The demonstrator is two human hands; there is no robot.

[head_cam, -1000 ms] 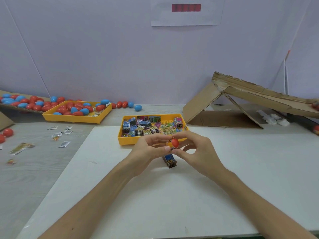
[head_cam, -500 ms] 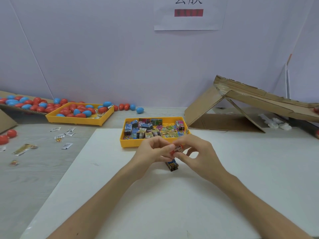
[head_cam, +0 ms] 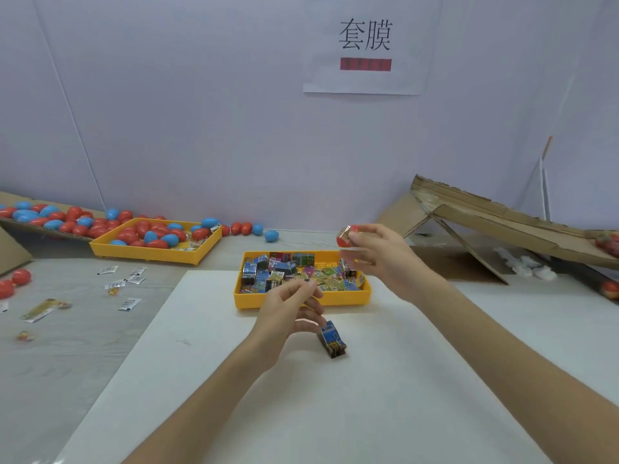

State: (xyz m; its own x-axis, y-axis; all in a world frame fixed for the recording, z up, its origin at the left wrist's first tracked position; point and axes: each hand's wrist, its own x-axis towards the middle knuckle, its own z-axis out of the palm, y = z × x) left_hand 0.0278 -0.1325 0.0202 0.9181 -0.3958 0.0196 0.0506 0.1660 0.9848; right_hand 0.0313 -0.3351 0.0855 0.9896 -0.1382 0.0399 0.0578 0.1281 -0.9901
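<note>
Grey desk (head_cam: pixel 67 363) fills the foreground, with one white sheet (head_cam: pixel 402 396) laid over its middle and both bare forearms reaching across it. On the sheet, one small blue printed sleeve (head_cam: pixel 332 339) stands on end, just beside the left hand (head_cam: pixel 288 316) and not touching it. That hand hovers above the sheet, its fingers (head_cam: pixel 301 289) curled with thumb and forefinger tips drawn together; whether they pinch anything cannot be told. They cover part of the front of the near yellow tray (head_cam: pixel 301 301), which is heaped with many printed sleeves.

Higher and further right, the right hand (head_cam: pixel 382 262) is raised over that tray's far right corner, pinching one red egg (head_cam: pixel 345 239) at its fingertips. The egg is in the air, with a printed wrap round the end nearest the hand.

To the left, five small white sachets (head_cam: pixel 129 304) lie scattered on the desk, and two red eggs (head_cam: pixel 21 277) sit at the edge. A second yellow tray (head_cam: pixel 150 254) holds red and blue eggs. Against the wall, two red and two blue loose eggs (head_cam: pixel 247 227) lie between the trays. One cardboard ramp (head_cam: pixel 502 216) slopes at the right, and one paper sign (head_cam: pixel 365 45) hangs on the wall.
</note>
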